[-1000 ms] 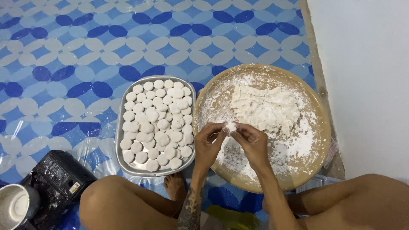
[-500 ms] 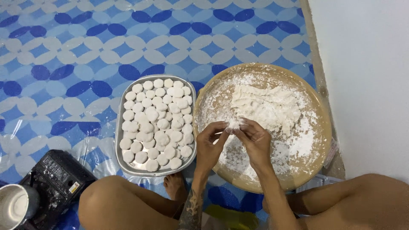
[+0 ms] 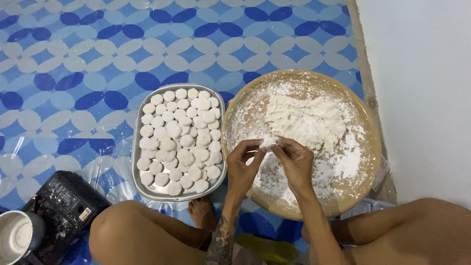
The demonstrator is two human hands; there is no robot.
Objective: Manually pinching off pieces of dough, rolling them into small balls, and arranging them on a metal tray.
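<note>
Pinching dough piece (image 3: pixel 268 143), mostly hidden by hands (image 3: pixel 270 164)

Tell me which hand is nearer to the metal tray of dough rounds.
Left. The left hand hovers just right of the metal tray; the right hand sits farther right, above the floured round board.

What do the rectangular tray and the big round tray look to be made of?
The rectangular tray looks like metal, probably aluminium or steel: grey, dull sheen, thin rolled rim. The round tray is tan and matt with a smooth raised rim; wood or plastic, hard to tell under the flour. The lump pinched between both hands looks like soft white dough.
</note>
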